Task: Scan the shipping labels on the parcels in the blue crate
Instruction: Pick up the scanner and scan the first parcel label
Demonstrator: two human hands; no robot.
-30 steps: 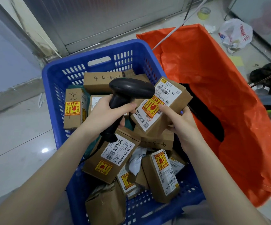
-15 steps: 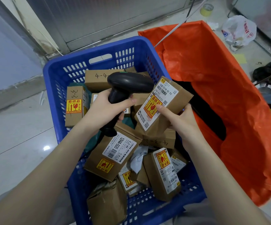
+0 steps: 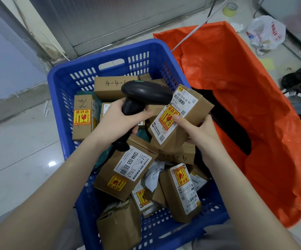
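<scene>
Above a blue crate of cardboard parcels, the right hand grips a tilted parcel, thumb pressed on its shipping label. Just left of those fingers, the left hand wraps a black scanner, its head touching the label's edge.

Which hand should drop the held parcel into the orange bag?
Right. The right hand already grips the parcel and is next to the orange bag; the left hand holds the scanner.
</scene>
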